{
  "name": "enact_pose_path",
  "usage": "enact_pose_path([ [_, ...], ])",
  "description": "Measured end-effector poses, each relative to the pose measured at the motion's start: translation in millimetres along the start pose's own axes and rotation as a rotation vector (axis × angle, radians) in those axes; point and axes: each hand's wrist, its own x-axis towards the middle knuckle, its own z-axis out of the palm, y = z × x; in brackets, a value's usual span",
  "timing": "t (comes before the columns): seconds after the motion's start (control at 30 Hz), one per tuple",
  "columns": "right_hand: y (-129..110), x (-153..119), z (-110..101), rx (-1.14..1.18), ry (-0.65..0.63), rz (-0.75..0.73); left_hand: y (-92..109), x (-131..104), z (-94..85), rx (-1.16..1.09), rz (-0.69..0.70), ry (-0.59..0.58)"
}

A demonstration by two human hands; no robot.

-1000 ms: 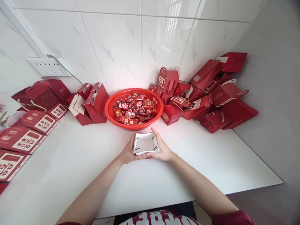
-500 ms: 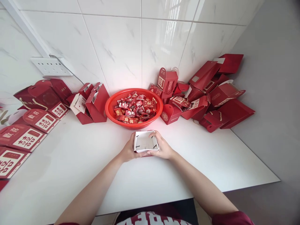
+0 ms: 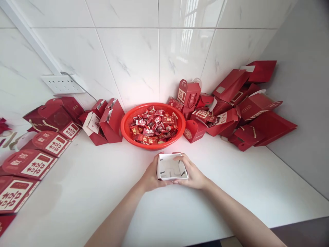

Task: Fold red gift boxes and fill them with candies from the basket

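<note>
Between my two hands is a small open paper gift box (image 3: pixel 171 166), its white inside facing up at me with several dark slots in it. My left hand (image 3: pixel 151 175) grips its left side, thumb along the near edge. On the right side my right hand (image 3: pixel 194 173) is closed round the box, one finger reaching over the rim into it. Just beyond stands a red plastic basket (image 3: pixel 125 135) filled with wrapped candies (image 3: pixel 154 126). The box's outer faces are mostly hidden by my hands.
Red gift boxes (image 3: pixel 36 164) line the left side of the white table (image 3: pixel 84 192). Two open red boxes (image 3: pixel 111 123) stand left of the basket. A heap of red boxes (image 3: pixel 226 113) leans at the right, by a grey partition (image 3: pixel 308 109). A socket strip (image 3: pixel 63 84) is on the tiled wall.
My view has tilted and shifted, so the whole scene sits lower and mostly further right. Both hands still hold the box, which is turned slightly and shows more of its inside.
</note>
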Motion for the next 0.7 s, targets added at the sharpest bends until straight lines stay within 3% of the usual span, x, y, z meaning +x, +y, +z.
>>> enact_pose_path([
  [0.47, -1.9, 3.9, 3.1, 0.053, -0.013, 0.048, 4.4, -0.2, -7.8, -0.029, -0.010, -0.039],
  [0.7, -2.1, 4.3, 3.5, 0.037, -0.006, 0.062, 2.2, 4.8, -6.6, -0.010, -0.003, 0.002],
])
